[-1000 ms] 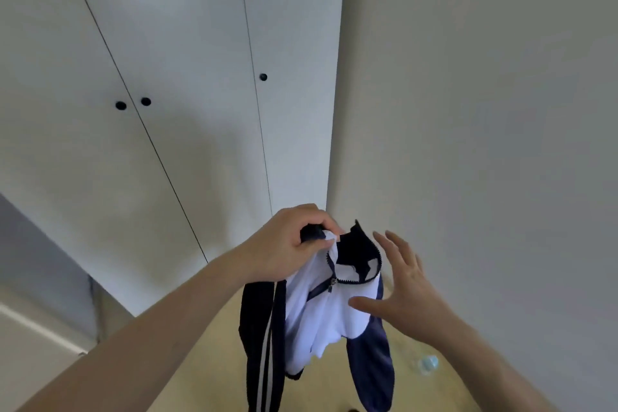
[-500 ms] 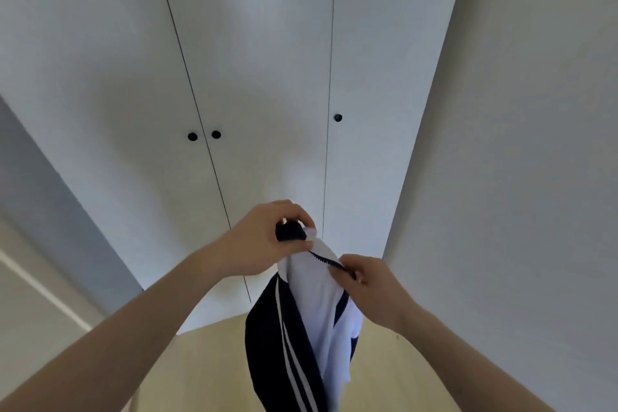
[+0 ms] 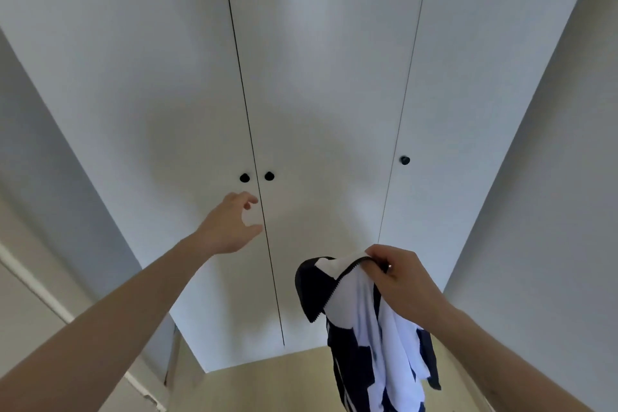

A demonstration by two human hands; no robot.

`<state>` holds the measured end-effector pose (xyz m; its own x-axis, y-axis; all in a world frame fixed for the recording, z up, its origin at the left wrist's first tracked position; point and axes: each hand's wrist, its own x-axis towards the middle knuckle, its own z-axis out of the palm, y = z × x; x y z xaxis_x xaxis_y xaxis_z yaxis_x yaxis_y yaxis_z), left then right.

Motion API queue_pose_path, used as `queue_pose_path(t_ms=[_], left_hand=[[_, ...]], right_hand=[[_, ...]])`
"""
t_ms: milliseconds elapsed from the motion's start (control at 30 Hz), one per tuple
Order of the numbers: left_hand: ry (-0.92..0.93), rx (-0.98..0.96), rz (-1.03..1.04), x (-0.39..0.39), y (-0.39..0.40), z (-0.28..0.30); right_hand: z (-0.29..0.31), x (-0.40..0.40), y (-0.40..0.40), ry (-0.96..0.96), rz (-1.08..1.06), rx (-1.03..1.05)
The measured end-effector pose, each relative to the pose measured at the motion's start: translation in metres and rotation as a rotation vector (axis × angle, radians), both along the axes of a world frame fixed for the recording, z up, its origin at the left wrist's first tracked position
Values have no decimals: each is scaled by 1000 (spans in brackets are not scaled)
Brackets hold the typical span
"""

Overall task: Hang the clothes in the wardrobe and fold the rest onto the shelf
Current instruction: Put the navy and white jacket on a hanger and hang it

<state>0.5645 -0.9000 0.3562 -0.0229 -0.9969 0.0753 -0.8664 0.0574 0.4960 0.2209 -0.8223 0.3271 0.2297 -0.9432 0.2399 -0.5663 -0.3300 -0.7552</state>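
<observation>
Held up in front of a closed white wardrobe (image 3: 321,94): a navy-and-white zip-up jacket (image 3: 368,328), pinched at its collar edge by the right hand (image 3: 398,278), fingers curled over the zipper tape, the rest of the garment hanging limp below the wrist and clear of the pale floor (image 3: 267,385). Raised to the left and well apart from the jacket, the left hand (image 3: 230,227), empty, fingers loosely bent and thumb apart, just below the paired black knobs (image 3: 256,176) at the seam of the two left-hand doors, not touching either. Farther right, a single black knob (image 3: 405,160) on the third door. All doors shut flush, contents hidden.
</observation>
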Motion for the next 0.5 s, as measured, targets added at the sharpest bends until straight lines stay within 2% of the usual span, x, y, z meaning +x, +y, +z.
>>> queue_pose_path(t_ms=[100,233,500], left_hand=[[-45,15,49,25,-50,2],[-106,44,15,41,-99,-2],[-198,229,-78,41,-134,-26]], right_hand=[[1,13,-19,0,-60,-1],[1,28,-38,14,-142,54],[3,53,-39,30,-260,57]])
